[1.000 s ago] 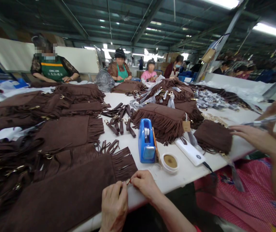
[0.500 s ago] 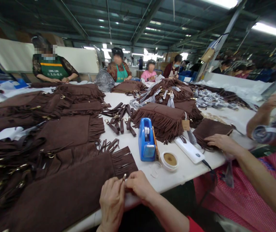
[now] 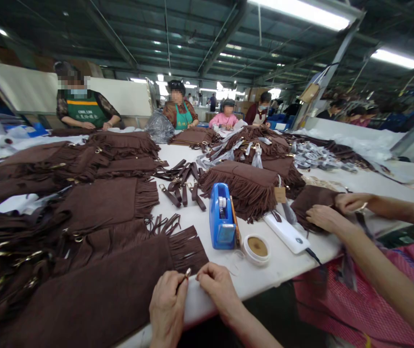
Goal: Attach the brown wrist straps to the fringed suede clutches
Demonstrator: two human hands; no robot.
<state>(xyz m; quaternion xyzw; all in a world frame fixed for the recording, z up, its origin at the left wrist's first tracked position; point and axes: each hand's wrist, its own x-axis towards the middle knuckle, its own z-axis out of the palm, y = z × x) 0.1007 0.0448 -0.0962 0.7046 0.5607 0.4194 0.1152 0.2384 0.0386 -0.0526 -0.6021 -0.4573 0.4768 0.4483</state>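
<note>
At the table's front edge, my left hand (image 3: pixel 166 302) is closed, with a small gold-coloured metal fitting (image 3: pixel 188 272) between thumb and forefinger. The fitting's exact kind is too small to tell. Just right of it, my right hand (image 3: pixel 221 287) is pinched closed. Whatever its fingertips may hold is hidden. Beside and beyond my left hand lies a flat brown fringed bag (image 3: pixel 101 290), its fringe (image 3: pixel 188 249) pointing right, just behind both hands.
A blue tape dispenser (image 3: pixel 221 217), a round tub of brown paste (image 3: pixel 256 249) and a white corded device (image 3: pixel 287 233) stand ahead. Straps (image 3: pixel 183 181) and piled bags (image 3: pixel 239 183) lie beyond. At right, a co-worker's hands (image 3: pixel 328 220) touch a brown bag (image 3: pixel 310 200).
My hands have moved slightly apart, the right one shifting right, and a gap shows between them. The co-worker's raised hand has come down to the brown bag. The view has tilted slightly upward.
</note>
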